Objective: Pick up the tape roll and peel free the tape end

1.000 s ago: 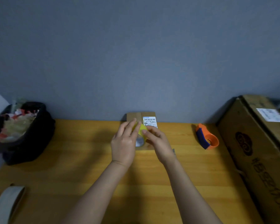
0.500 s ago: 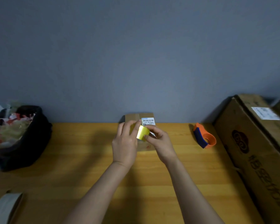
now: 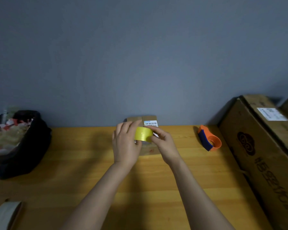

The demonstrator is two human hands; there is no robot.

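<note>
Head view: I see my left hand point(image 3: 125, 145) and right hand point(image 3: 165, 143) both pinching a glossy yellow strip of tape point(image 3: 143, 133) stretched between them over the small brown cardboard box point(image 3: 149, 119) at the wooden table's point(image 3: 90, 163) far edge. I judge this the sealing step; next, lower it squarely onto the seam.
</note>
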